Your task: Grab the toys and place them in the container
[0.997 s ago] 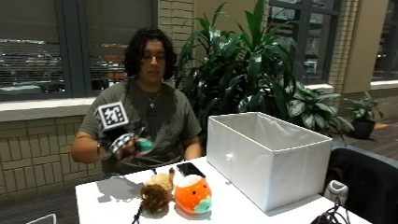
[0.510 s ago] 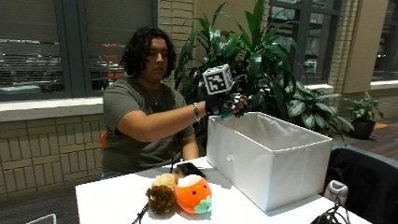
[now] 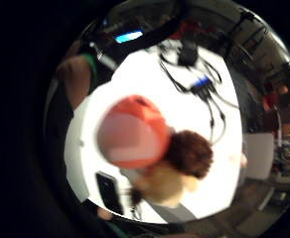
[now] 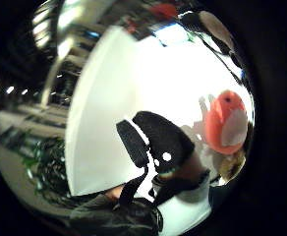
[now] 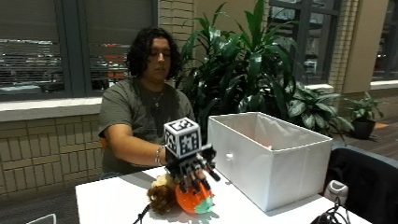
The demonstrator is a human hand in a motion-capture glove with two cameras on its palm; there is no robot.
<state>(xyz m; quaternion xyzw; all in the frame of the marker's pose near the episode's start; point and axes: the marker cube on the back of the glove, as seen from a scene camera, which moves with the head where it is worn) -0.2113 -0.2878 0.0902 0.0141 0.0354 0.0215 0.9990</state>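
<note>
Outside view first: black-gloved right hand (image 5: 194, 173) low over the near left part of the white table (image 5: 112, 200), fingers spread and pointing down, tips at or just above the round orange plush toy with a green base (image 5: 194, 201). Not curled round the toy; whether actually touching, cannot tell. Just left of the orange toy and against it, a shaggy brown and tan plush toy (image 5: 161, 196), also on the table. To the right, standing on the same table, a large white rectangular fabric container (image 5: 273, 161), open at the top, a trace of red just inside its far wall. Well apart from both toys' far side, close to the hand's right.

Little finger side palm view: orange plush toy (image 3: 135, 134) with a pale pink belly close under the palm, brown plush (image 3: 184, 158) touching it, a flat black phone (image 3: 108, 192) lying on the tabletop (image 3: 150, 74) beside them, black cables (image 3: 199, 89) further off.

Thumb side palm view: gloved thumb (image 4: 156, 140) straight, holding nothing, orange toy (image 4: 224, 123) beside it, container wall (image 4: 104, 123) nearby.
</note>
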